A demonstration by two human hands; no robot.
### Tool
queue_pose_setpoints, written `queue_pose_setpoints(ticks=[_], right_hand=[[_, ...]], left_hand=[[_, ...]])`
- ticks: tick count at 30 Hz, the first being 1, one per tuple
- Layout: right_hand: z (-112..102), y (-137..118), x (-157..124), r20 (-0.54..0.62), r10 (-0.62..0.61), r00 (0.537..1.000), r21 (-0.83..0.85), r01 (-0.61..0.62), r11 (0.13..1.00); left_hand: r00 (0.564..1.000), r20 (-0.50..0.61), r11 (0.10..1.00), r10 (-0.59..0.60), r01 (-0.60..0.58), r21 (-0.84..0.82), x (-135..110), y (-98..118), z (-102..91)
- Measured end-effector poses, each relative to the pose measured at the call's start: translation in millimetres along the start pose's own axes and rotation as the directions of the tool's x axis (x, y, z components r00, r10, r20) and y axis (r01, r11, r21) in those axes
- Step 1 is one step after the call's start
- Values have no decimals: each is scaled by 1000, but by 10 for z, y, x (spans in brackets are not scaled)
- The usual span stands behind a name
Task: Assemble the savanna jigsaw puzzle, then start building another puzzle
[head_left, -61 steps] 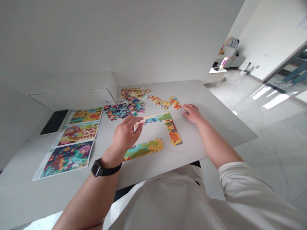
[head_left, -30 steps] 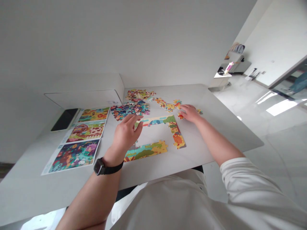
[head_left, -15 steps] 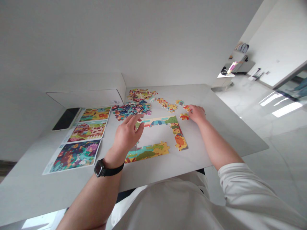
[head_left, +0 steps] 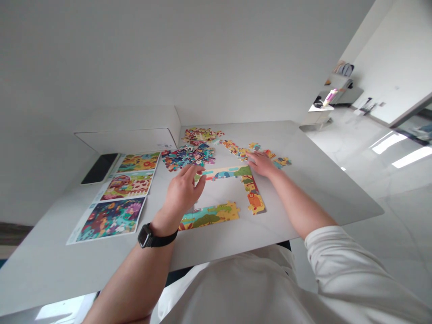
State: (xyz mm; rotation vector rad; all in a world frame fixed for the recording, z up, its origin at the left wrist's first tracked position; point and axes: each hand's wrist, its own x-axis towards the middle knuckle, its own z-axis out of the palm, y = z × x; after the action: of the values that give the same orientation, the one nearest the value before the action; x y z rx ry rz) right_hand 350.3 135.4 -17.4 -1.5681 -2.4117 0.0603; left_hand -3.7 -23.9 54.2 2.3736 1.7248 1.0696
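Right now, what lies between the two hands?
The joined top strip of the puzzle frame runs from the left hand to the right hand, as the head view shows.

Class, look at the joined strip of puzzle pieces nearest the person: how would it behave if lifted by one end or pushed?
The strip is thin flat pieces joined only by tabs, so lifted by one end it would probably sag or separate. Pushed on the smooth table, it should slide flat, not roll.

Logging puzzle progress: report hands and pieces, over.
Left hand touching left end of top strip. Right hand flat at its right corner, beside loose pieces. Bottom strip lies apart; nothing blocking.
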Motion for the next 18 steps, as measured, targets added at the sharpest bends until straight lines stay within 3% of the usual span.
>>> queue_pose_setpoints(ticks=[7, 18], right_hand=[[-40, 192, -195, -57, 141, 988, -65, -145, 987], [-92, 266, -213, -140, 200, 970, 61, -193, 979]], left_hand=[[1000, 15, 1000, -14, 14, -11, -8, -4, -16], [1000, 2, 999, -27, 27, -35, -11, -3, -14]])
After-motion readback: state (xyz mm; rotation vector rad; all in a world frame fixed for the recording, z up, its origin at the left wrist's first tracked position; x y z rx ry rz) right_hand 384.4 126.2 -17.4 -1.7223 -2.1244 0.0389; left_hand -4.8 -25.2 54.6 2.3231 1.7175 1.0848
